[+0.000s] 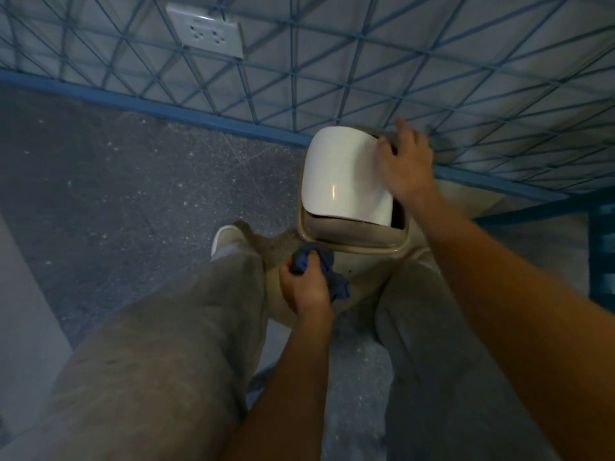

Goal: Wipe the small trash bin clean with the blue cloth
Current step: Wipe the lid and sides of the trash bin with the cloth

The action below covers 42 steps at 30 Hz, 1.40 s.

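Fingers [387, 154] on lid [346, 181], wall [332, 54] behind

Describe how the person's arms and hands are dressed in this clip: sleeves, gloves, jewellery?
Both forearms are bare up to the frame edge, with no sleeves in view. The left hand and right hand wear no gloves. No watch, bracelet or ring is visible, though the picture is dim and slightly blurred.

My legs [173, 327] crowd the bin [352, 241] on both sides, the wall [399, 61] stands just behind; floor [116, 181] left lies open.
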{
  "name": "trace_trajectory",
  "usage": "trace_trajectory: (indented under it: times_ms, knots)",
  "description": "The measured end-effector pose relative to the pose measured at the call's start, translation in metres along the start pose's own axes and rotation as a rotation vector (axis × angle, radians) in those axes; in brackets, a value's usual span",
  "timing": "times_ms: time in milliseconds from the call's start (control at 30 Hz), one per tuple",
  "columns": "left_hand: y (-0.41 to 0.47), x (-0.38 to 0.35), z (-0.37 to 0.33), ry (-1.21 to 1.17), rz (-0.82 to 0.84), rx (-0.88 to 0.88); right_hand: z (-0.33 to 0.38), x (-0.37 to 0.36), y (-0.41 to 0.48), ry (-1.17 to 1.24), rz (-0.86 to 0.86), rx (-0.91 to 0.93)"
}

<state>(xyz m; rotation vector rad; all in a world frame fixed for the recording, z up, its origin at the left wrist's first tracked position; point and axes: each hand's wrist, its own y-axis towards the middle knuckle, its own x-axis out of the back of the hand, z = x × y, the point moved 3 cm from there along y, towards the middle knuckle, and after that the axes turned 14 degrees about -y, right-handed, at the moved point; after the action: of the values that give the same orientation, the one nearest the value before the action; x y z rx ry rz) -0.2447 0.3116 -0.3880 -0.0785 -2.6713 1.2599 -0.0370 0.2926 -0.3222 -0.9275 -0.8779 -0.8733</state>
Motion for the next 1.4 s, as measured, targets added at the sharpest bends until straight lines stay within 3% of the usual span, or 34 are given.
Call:
trace_trajectory:
  times_ms: [133,200,533,767,1100,1400]
  knots:
    - [-0.005,-0.008,0.002,0.005,0.033,0.019,-0.032,-0.002,0.029,0.105,0.371,0.068]
    - [-0.01,-0.016,-0.001,-0.034,0.075,-0.012,-0.038,-0.006,0.029,0.092,0.441,0.1]
    - [0.004,-0.027,-0.023,-0.064,0.135,-0.104,-0.069,-0.002,0.008,0.114,0.222,0.002]
    - [0.023,-0.041,-0.055,0.016,0.206,-0.16,-0.075,0.003,-0.011,0.106,0.182,-0.086]
    - [0.054,-0.06,-0.109,0.186,0.288,-0.393,-0.066,-0.012,-0.046,0.091,0.136,-0.093]
    - [0.063,-0.068,-0.121,0.357,0.302,-0.559,-0.06,-0.024,-0.06,0.077,0.217,-0.183]
